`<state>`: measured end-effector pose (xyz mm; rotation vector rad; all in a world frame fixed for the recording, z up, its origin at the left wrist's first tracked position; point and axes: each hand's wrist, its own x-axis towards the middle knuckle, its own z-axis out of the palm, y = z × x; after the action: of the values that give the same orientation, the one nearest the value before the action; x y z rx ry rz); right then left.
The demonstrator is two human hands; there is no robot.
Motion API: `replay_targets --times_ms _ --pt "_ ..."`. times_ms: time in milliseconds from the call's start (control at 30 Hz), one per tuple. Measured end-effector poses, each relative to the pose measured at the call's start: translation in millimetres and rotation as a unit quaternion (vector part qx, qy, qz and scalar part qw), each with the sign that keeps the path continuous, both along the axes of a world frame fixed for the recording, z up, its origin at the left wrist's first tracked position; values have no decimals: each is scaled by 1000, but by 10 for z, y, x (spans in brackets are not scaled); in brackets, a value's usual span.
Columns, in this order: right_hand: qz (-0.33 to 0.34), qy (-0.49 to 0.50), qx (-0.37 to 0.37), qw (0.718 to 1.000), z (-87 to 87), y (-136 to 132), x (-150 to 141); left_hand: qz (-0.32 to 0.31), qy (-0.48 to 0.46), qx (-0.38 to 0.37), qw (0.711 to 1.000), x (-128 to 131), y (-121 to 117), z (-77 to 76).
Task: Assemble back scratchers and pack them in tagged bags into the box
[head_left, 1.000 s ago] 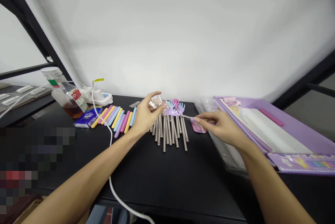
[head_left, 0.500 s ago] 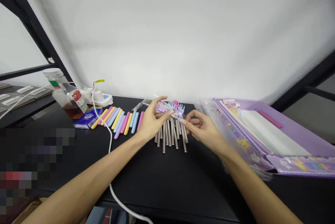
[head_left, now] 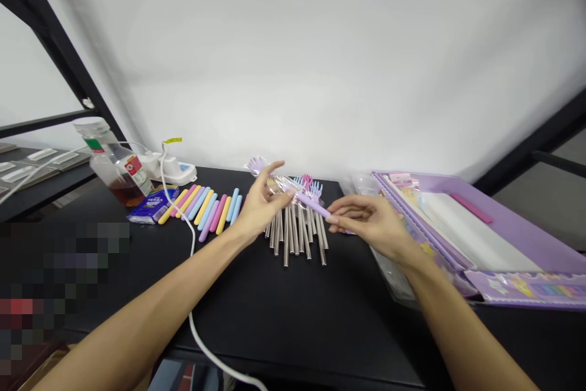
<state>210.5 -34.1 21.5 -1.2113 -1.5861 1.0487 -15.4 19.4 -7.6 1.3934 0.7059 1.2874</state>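
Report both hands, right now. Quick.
Left hand: closed, holding the lavender scratcher and its clear plastic wrapper.
Right hand: closed, pinching the scratcher's near end.

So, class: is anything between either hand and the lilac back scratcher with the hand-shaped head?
Nothing visible separates the right hand from the lilac, hand-headed back scratcher: it touches one end directly. At the left hand, a clear, crinkled plastic wrapper seems to lie between.
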Motion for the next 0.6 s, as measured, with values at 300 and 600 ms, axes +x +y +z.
replay_targets --times_ms 300,600 --pt "-69 -41 113 990 -193 56 -103 -148 87 37 984 187 -224 -31" --pt "-11 -64 61 996 -178 29 -137 -73 156 77 982 144 -213 2"
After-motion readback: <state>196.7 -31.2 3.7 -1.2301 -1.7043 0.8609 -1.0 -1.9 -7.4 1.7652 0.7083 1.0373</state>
